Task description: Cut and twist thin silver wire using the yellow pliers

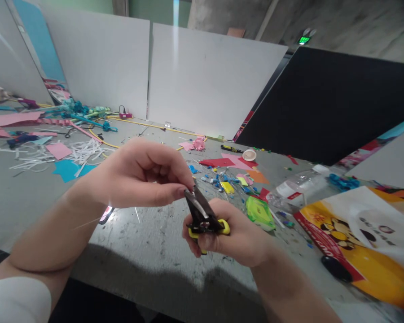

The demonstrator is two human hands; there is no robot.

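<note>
My right hand (234, 233) is wrapped round the yellow grips of a pair of pliers (203, 213), whose dark jaws point up and away from me. My left hand (141, 177) reaches in from the left, its thumb and forefinger pinched together at the tip of the jaws. Whatever those fingers hold is too small to make out. A thin pale strand (89, 222) shows beneath my left wrist; where it leads is hidden. Both hands are raised above the grey table (155, 260).
White paper strips (84, 152) and blue paper lie left. Small blue and yellow bits (222, 181) scatter beyond my hands. Rightward are a green case (260, 212), a plastic bottle (301, 184), an orange bag (363, 237) and a black oval object (336, 268). White panels (208, 80) stand behind.
</note>
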